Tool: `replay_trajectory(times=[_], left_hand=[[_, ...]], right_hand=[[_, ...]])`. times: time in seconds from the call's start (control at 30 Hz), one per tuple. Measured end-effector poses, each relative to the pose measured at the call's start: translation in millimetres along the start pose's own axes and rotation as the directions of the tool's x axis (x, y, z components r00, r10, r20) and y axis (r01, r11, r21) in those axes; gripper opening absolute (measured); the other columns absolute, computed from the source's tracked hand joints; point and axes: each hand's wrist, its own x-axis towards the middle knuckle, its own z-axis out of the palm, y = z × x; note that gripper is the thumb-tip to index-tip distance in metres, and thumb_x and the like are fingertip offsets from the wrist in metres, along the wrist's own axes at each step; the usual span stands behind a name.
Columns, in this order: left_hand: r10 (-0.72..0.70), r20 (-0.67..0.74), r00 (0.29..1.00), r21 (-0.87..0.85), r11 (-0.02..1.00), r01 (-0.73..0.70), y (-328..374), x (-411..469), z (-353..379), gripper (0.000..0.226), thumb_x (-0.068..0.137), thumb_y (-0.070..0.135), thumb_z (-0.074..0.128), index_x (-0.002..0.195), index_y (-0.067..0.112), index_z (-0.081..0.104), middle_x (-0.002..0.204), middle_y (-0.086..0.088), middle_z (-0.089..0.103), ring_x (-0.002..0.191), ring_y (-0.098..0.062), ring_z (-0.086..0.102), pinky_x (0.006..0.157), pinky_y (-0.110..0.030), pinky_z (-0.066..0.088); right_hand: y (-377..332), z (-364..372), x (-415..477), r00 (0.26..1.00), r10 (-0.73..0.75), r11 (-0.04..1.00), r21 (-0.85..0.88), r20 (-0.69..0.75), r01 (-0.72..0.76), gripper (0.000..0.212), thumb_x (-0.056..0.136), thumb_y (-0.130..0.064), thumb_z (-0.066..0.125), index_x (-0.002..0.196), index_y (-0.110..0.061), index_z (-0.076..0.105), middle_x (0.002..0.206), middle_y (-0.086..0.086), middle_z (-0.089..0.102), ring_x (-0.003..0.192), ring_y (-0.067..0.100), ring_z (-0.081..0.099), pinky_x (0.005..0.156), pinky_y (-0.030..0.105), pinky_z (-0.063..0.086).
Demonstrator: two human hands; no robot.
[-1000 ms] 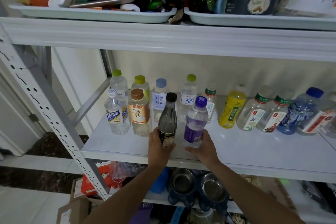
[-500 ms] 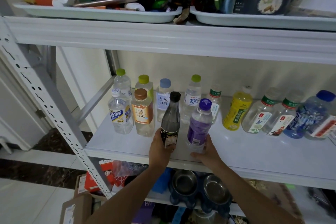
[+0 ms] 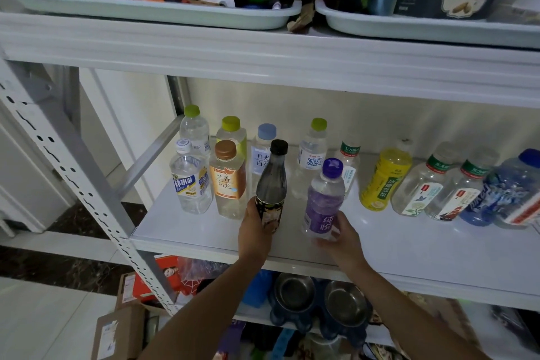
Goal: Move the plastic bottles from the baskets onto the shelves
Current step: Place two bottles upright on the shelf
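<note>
Slim dark bottle (image 3: 271, 181), purple-capped bottle (image 3: 323, 197)

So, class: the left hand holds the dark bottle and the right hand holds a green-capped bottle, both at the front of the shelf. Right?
Not quite. The head view shows the right hand holding a purple-capped bottle, not a green-capped one. The left hand does hold the dark bottle, both at the front of the shelf.

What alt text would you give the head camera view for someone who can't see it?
A person's left hand grips a dark bottle and the right hand a purple-capped bottle, at the front of a white shelf lined with other plastic bottles.
</note>
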Motion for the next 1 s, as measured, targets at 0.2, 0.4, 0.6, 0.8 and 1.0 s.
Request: replay_trajectory(times=[0.2,0.4,0.6,0.8,1.0], left_hand=[[0.012,0.008,1.0,0.019,1.0,-0.012,-1.4,5.7,1.2,0.048,0.089,0.01,0.062,0.132,0.018,0.042,0.127,-0.002,0.059,0.116,-0.021,0.057,0.094,-0.028,0.044],[0.038,0.015,0.999,0.057,0.998,-0.039,-0.5,12.4,0.1,0.054,0.086,0.005,0.064,0.134,0.014,0.04,0.13,-0.006,0.057,0.119,-0.024,0.055,0.098,-0.036,0.048],[0.037,0.031,0.999,0.056,0.998,-0.039,0.0,15.8,-0.6,0.054,0.087,0.005,0.064,0.134,0.014,0.039,0.131,-0.006,0.056,0.121,-0.023,0.054,0.093,-0.026,0.043],[0.031,0.03,0.999,0.035,0.999,-0.032,-0.5,14.3,-1.3,0.053,0.088,0.008,0.065,0.133,0.012,0.039,0.13,-0.006,0.057,0.12,-0.023,0.055,0.09,-0.023,0.042],[-0.006,0.047,0.999,0.065,0.998,0.003,0.4,17.3,-2.3,0.054,0.086,0.011,0.067,0.132,0.012,0.039,0.131,-0.007,0.057,0.12,-0.025,0.055,0.095,-0.036,0.047]], right_hand=[[-7.0,15.8,5.2,0.994,-0.019,0.996,-0.093,-0.108,0.009,0.066,0.064,-0.015,0.087,0.113,-0.025,0.044,0.11,-0.008,0.058,0.099,0.012,0.056,0.083,0.024,0.048],[-10.8,28.9,14.3,0.986,0.013,0.986,-0.161,-0.169,-0.04,0.072,0.061,-0.02,0.089,0.12,-0.015,0.049,0.118,0.001,0.062,0.102,0.017,0.059,0.088,0.036,0.051],[-14.9,37.7,20.8,0.976,0.02,0.98,-0.19,-0.217,-0.062,0.073,0.065,-0.025,0.088,0.125,-0.014,0.047,0.124,0.004,0.061,0.11,0.023,0.059,0.09,0.036,0.05],[-14.8,41.5,21.1,0.972,0.036,0.977,-0.197,-0.234,-0.083,0.073,0.067,-0.025,0.086,0.126,-0.014,0.046,0.126,0.004,0.059,0.112,0.024,0.058,0.089,0.033,0.046],[-13.5,41.4,17.3,0.979,0.022,0.966,-0.25,-0.204,-0.074,0.073,0.069,-0.025,0.084,0.129,-0.014,0.044,0.127,0.002,0.057,0.114,0.022,0.057,0.088,0.032,0.045]])
